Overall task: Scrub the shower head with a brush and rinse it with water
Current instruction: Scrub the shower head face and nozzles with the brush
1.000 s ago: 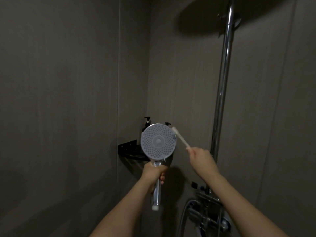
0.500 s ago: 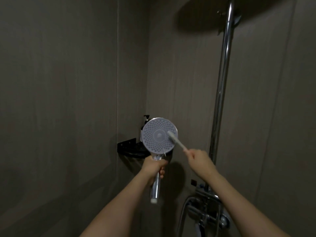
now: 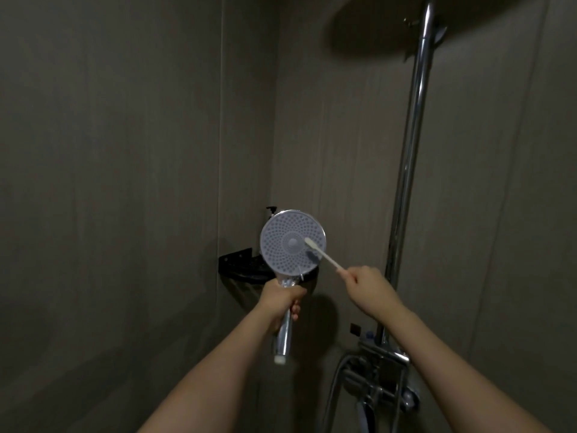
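Dim grey-walled shower corner. Left hand gripping shower head handle; right hand pinching brush, bristles touching nozzle face.

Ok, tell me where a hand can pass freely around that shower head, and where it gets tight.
Free: left of the shower head, toward the wall seam, and above it. Tight: behind it, where the black corner shelf sits; to its right, the brush, right hand and chrome riser pipe. Below, the left hand grips the handle.
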